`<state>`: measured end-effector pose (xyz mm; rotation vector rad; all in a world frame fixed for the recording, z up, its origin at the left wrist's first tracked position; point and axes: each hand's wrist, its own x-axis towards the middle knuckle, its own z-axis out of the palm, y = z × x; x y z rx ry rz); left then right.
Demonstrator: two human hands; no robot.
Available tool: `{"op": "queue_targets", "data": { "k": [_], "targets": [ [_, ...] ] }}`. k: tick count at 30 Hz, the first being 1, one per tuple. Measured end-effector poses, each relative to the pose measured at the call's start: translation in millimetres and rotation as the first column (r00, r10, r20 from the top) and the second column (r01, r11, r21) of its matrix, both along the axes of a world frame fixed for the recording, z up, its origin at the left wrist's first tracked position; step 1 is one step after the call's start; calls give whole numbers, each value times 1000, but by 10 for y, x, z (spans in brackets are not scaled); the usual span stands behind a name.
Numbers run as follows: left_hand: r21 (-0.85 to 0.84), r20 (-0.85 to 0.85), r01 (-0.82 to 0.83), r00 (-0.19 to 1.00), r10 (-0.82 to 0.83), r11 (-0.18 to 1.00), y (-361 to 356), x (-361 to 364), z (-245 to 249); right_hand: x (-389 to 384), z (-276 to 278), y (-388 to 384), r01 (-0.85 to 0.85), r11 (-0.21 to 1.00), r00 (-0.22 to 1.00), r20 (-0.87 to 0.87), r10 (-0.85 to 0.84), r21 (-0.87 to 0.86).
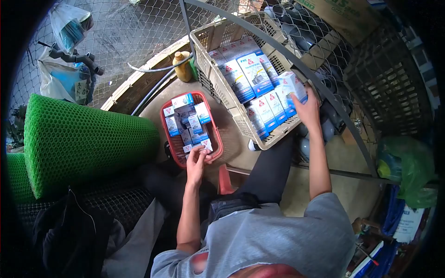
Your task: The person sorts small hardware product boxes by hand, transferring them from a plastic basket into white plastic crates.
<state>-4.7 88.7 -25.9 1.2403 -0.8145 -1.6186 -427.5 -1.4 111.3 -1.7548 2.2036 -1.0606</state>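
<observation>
My right hand grips white-and-blue PVC boxes at the right end of a beige plastic crate, its thumb on the near side and its fingers round the far side. More upright boxes of the same print stand in rows inside that crate. My left hand is at the near end of a red basket, fingers curled against a small white-and-blue box. Several other small boxes lie jumbled in the basket. The left fingertips are partly hidden.
A roll of green plastic mesh lies at the left. Behind the basket stands a yellowish bottle. A metal bar with wire netting curves over the crate. A dark crate and a green bag are at the right.
</observation>
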Motion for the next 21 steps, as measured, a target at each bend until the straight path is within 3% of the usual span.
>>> {"op": "queue_targets", "data": {
  "k": [1,3,4,5,6,9,13,16,20,21],
  "targets": [
    [1,0,2,1000,-2,1000,22,32,-88,-143,-108,-131,2,1000,1000,0,-2,1],
    [49,109,71,991,-76,996,100,85,-310,-419,-395,-357,73,997,981,-180,-74,-10],
    [51,108,74,991,-79,996,133,89,-423,-514,-532,-419,76,997,981,-180,-76,-9],
    [62,119,81,989,-88,995,151,92,-531,-590,-656,-485,-34,995,994,-101,44,97],
    [73,131,87,987,-96,994,169,100,-545,-562,-651,-505,-152,969,988,-8,156,193],
    [79,113,127,984,-135,989,202,100,-566,-516,-590,-402,-215,921,973,-6,230,325],
    [103,152,124,978,-139,987,202,55,-591,-529,-498,-373,-304,894,952,74,297,329],
    [146,130,134,980,-153,980,147,46,-578,-353,-454,-400,-216,892,959,-83,270,396],
    [155,98,138,983,-155,978,85,91,-741,-390,-487,-427,-230,881,953,-87,290,412],
    [135,156,141,974,-161,981,68,105,-892,-388,-493,-419,-248,881,946,-94,310,403]
  ]
}}
